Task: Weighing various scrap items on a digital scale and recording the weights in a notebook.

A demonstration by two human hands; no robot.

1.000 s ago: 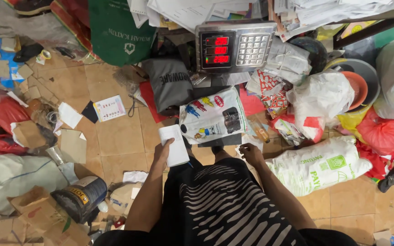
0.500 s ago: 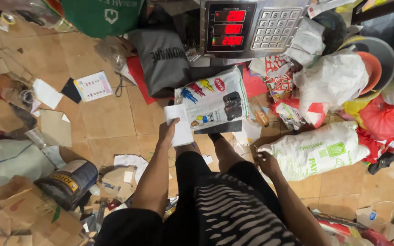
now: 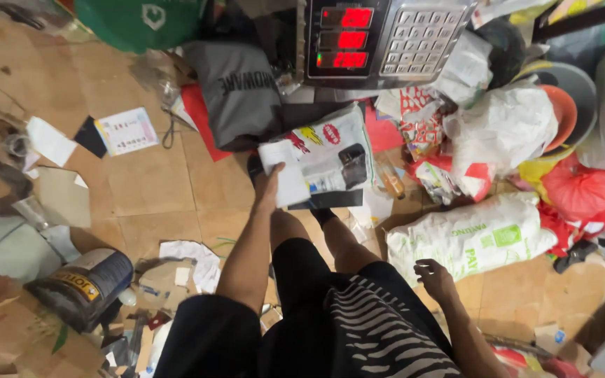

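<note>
Below the scale: a white paper stack (image 3: 285,171), gripped in my left hand (image 3: 269,183).
Left hand: closed on the lower left edge of the white paper stack, arm stretched forward over my knee.
White paper stack: lies against a printed plastic package (image 3: 330,157), overlapping its left side.
Printed plastic package: rests on the tiled floor (image 3: 141,189) just under the digital scale (image 3: 379,38).
Digital scale: 3 red lit display rows beside a grey keypad.
Right hand (image 3: 434,280): holds nothing, fingers loosely curled, hanging beside my right thigh.
Nearest to right hand: a white printed sack (image 3: 470,238), close but not touching.
Left side of floor: a dark tin can (image 3: 82,287) lying on its side among paper scraps.
</note>
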